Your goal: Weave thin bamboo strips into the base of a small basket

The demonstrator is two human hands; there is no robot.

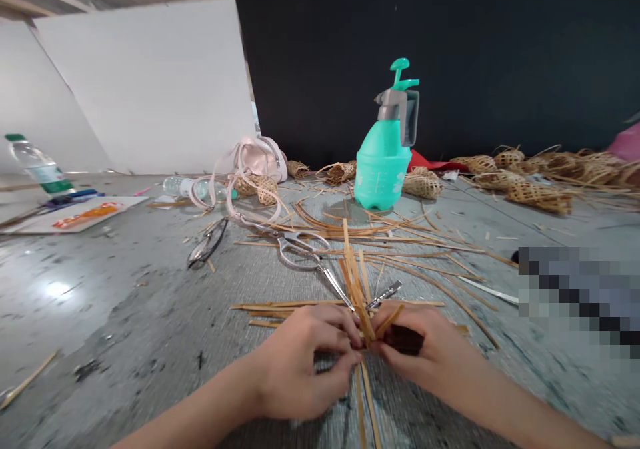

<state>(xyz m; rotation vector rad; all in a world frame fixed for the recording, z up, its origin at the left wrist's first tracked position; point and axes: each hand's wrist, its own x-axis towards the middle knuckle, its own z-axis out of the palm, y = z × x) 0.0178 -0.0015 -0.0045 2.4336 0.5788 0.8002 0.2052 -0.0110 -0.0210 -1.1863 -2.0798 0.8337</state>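
Note:
Crossed bamboo strips [356, 289] meet between my hands, some running up and down and others lying sideways on the grey table. My left hand [313, 356] pinches the strips at the crossing from the left, its fingers bent. From the right, my right hand [423, 346] grips the strips at the same spot, with a short strip end sticking up by its thumb and a dark brown object partly under its palm. Just above the hands lie silver scissors [305, 252], their tips close to the strips, and a small metal clip [387, 294].
A teal spray bottle [383, 162] stands at the back among woven bamboo pieces [537, 196]. Loose strips [425, 242] lie across the middle. Glasses [206, 244], a pink bag [260, 159] and plastic bottles are at the left. A blurred patch covers the right edge.

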